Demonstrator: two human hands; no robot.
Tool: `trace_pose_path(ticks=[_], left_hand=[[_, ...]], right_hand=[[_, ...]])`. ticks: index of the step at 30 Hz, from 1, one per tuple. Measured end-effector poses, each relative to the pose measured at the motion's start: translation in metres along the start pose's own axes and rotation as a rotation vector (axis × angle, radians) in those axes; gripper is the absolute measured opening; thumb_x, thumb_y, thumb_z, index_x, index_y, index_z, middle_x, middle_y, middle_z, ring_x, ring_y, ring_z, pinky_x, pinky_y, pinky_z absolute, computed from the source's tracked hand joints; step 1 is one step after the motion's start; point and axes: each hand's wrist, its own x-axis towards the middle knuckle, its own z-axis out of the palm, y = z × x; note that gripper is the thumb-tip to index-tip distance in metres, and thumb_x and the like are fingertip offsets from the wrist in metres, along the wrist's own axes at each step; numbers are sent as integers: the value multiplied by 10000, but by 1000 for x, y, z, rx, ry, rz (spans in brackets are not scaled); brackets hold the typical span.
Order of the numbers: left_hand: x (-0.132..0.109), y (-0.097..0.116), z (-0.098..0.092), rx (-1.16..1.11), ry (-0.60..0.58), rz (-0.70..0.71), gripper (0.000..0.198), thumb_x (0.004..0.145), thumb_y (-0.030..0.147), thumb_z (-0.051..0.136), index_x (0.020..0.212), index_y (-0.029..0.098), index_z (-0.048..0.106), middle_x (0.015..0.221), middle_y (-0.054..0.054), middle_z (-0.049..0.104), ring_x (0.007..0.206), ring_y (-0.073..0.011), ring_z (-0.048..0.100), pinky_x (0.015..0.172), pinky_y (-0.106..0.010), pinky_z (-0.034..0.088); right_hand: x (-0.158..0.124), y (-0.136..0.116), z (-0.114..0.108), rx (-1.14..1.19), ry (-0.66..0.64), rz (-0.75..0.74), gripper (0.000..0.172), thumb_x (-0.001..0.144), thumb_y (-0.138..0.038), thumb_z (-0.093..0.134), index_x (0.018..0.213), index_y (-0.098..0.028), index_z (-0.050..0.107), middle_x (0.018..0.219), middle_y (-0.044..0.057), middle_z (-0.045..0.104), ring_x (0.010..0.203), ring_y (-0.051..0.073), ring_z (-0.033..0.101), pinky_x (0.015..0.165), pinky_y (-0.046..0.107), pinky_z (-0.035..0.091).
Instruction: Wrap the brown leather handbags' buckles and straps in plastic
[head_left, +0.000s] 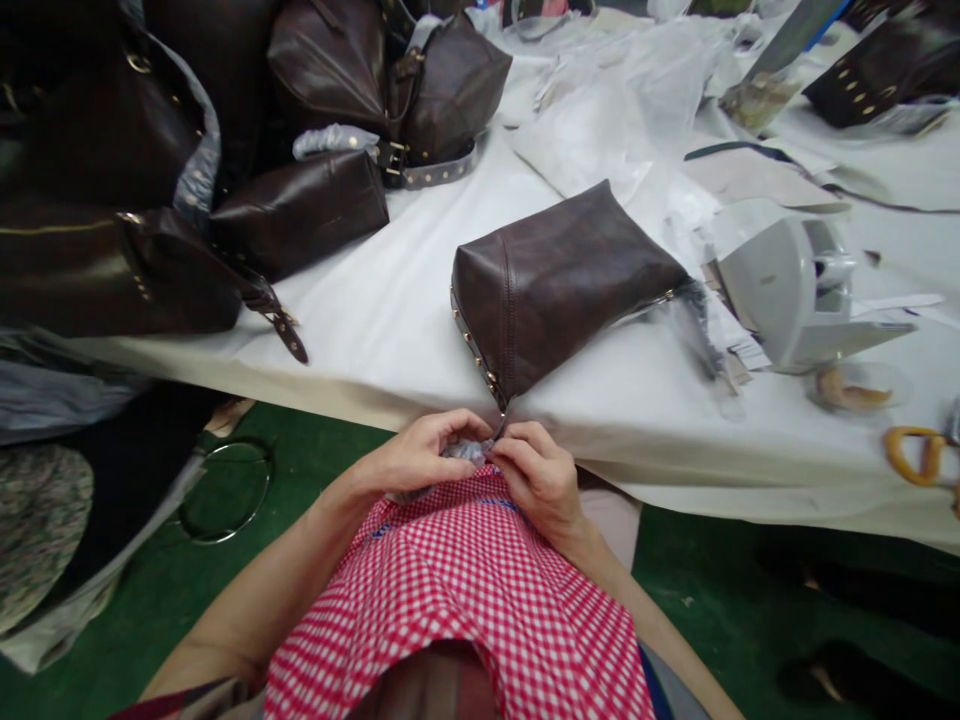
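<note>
A dark brown leather bag [562, 280] with gold studs along its edge lies on the white-covered table, one corner at the front edge. Just below that corner, over a red checked apron [465, 570], both my hands meet at a plastic-wrapped strap [466, 453]. My left hand [427, 450] curls round the plastic wrapping. The fingertips of my right hand [544, 475] pinch the strap's end close to the bag's corner. Exactly what sits between the right fingertips is too small to make out.
Several more dark brown bags [322, 210] are piled at the left of the table [375, 330]. On the right stand a grey-white tape dispenser [795, 280] and yellow-handled scissors [915, 455]. Clear plastic wrapping [615, 100] lies behind. A metal ring [225, 490] shows above the green floor.
</note>
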Motion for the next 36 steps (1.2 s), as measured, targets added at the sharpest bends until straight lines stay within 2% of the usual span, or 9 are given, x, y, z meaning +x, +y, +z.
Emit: trace_pose_path(ticks=[6, 11, 18, 24, 26, 28, 31, 33, 36], left_hand=[[-1, 4, -6, 4, -53, -49, 399, 777, 311, 727, 1133, 176, 609, 1073, -50, 652, 975, -199, 595, 898, -337, 472], [-6, 11, -7, 115, -54, -96, 449, 793, 362, 726, 1187, 190, 595, 1150, -58, 648, 1042, -224, 589, 923, -336, 459], [-5, 10, -8, 163, -126, -116, 515, 832, 374, 684, 1296, 205, 536, 1256, -68, 614, 1134, -238, 564, 990, -358, 431], [-3, 11, -4, 200, -38, -84, 511, 859, 342, 630, 1336, 204, 507, 1297, -65, 609, 1160, -235, 565, 1024, -365, 423], [-5, 12, -1, 273, 26, -63, 491, 866, 314, 614, 1333, 200, 514, 1294, -65, 616, 1142, -231, 577, 1019, -358, 427], [-9, 13, 1, 380, 96, -58, 433, 874, 268, 589, 1297, 189, 543, 1258, -68, 638, 1101, -227, 596, 1002, -350, 437], [-14, 13, 0, 514, 178, -68, 302, 912, 198, 481, 1185, 178, 606, 1146, -67, 684, 1028, -213, 620, 965, -339, 457], [-17, 15, -4, 577, 202, -67, 288, 935, 186, 417, 1125, 180, 633, 1097, -68, 692, 1006, -212, 621, 953, -345, 465], [-18, 15, -16, 634, 239, -40, 299, 933, 186, 402, 1093, 181, 655, 1097, -79, 670, 1024, -218, 609, 958, -361, 470]], right_hand=[[-1, 3, 4, -22, 27, -32, 214, 887, -83, 497, 862, -218, 662, 844, 55, 603, 769, 170, 570, 658, 282, 493], [5, 6, 3, 97, 77, 20, 171, 897, -86, 499, 855, -211, 609, 877, 58, 608, 818, 174, 594, 707, 288, 508], [12, 21, 1, 185, 106, 147, 155, 909, -100, 478, 833, -205, 562, 818, 30, 612, 758, 158, 587, 714, 294, 477], [28, 33, 5, 123, 122, 132, 145, 904, -103, 491, 828, -208, 558, 775, 11, 578, 725, 153, 572, 675, 277, 477], [33, 33, 3, 52, 132, 89, 140, 913, -116, 491, 851, -206, 578, 870, 45, 595, 796, 168, 591, 707, 296, 500], [39, 33, 0, -60, 151, 18, 130, 912, -136, 511, 864, -206, 610, 1104, 104, 599, 1000, 215, 594, 806, 351, 519], [53, 34, -6, -228, 109, -111, 127, 894, -148, 547, 833, -212, 638, 1451, 100, 451, 1366, 323, 367, 1030, 506, 417], [66, 35, -9, -289, 2, -183, 137, 894, -153, 550, 802, -208, 636, 1510, 82, 413, 1440, 343, 257, 1113, 580, 291], [89, 38, -10, -336, -152, -272, 159, 910, -136, 517, 822, -197, 635, 1485, 116, 459, 1417, 298, 339, 1152, 562, 232]])
